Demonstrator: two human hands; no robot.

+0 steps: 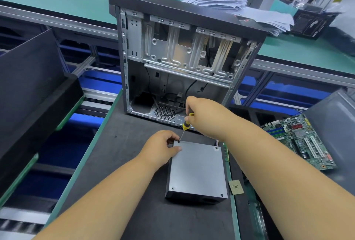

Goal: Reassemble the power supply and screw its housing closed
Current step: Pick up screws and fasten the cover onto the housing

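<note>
1. At the left of the frame, a dark ribbed panel [32,86] leans over the edge of the dark work mat [119,163], matte and flat.
2. The left hand [159,148] sits left of centre, its fingers curled and pinching at the far-left corner of the power supply [197,170]; whether it holds a screw there is too small to tell.
3. The power supply lies at lower centre, a smooth grey metal box whose long axis runs away from the viewer; dark screws show at three of its corners.
4. Above it the right hand [197,113] grips the yellow-and-black screwdriver [184,127], whose shaft slants down-left to that same corner, just beside the left fingertips. Both hands are close to it; I judge the next move turns on seating the tip squarely.
5. Behind stands an open bare-steel computer case [182,57]; at right lies a green motherboard [299,141].
</note>
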